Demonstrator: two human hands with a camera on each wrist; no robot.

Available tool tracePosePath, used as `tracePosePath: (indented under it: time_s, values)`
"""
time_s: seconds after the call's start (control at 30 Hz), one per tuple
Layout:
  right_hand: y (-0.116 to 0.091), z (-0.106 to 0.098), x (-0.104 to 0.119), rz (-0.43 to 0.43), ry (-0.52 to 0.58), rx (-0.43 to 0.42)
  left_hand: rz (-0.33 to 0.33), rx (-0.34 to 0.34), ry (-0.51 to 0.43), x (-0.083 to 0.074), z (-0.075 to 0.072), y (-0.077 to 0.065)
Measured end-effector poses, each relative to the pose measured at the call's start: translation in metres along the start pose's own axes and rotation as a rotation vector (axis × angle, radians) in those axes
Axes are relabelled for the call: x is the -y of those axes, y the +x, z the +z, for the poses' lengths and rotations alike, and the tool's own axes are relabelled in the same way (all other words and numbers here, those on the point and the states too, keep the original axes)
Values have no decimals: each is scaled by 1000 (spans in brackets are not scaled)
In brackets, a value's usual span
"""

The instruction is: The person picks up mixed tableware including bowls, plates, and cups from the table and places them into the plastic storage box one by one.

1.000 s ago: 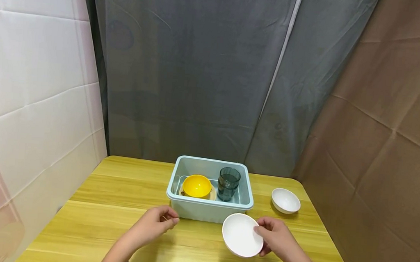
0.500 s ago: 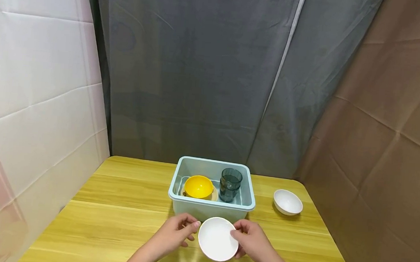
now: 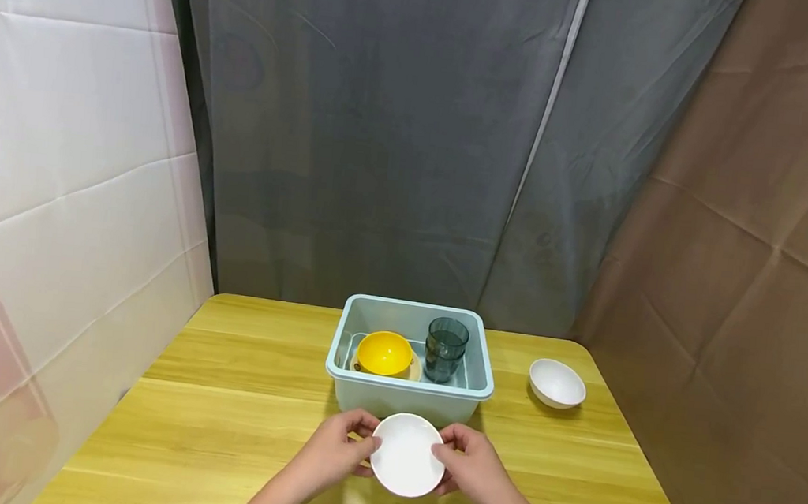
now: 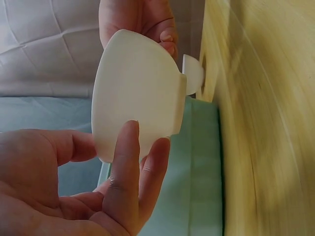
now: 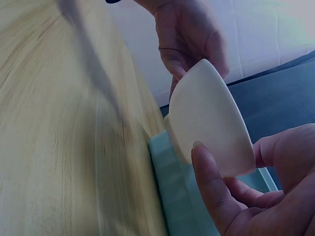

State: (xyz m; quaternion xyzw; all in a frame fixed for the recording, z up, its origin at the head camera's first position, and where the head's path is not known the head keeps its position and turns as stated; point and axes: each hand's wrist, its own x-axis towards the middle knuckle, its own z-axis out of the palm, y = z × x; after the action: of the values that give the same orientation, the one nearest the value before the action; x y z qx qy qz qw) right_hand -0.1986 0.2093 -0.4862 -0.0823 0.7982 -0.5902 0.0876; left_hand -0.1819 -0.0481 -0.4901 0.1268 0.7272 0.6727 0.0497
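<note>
A small white bowl point(image 3: 408, 456) is held above the table, in front of the light blue bin. My left hand point(image 3: 339, 449) pinches its left rim, thumb at the inner edge and fingers under the outer wall. On the opposite side my right hand point(image 3: 475, 465) grips the rim the same way. Both wrist views show the bowl's outer wall and foot ring, with fingertips point(image 4: 129, 130) of the left hand against the wall. In the right wrist view a fingertip point(image 5: 199, 150) of the right hand presses the wall too.
The light blue bin point(image 3: 408, 384) holds a yellow bowl point(image 3: 385, 353) on a round beige piece, and stacked dark clear cups point(image 3: 445, 350). A second white bowl point(image 3: 557, 383) stands right of the bin on the wooden table point(image 3: 222, 396). Fabric walls enclose the table.
My right hand has brought the white bowl leftward to in front of the bin. My left hand has moved right and taken hold of the bowl's left rim.
</note>
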Motion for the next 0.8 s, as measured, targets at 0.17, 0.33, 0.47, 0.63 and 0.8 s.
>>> tracePosePath:
  time_s: [0.17, 0.33, 0.47, 0.63, 0.8]
  values:
    - [0, 3, 2, -13, 21, 3, -6, -4, 1, -1, -3, 1]
    - [-1, 5, 3, -38, 44, 14, -7, -9, 12, -3, -6, 2]
    - [-2, 6, 5, -44, 63, 27, -13, -4, 10, -6, -8, 1]
    - [-4, 5, 7, -44, 71, 44, -20, -7, 29, -9, -10, 0]
    - [-5, 1, 10, -42, 59, 69, -22, -12, 55, -11, -14, 1]
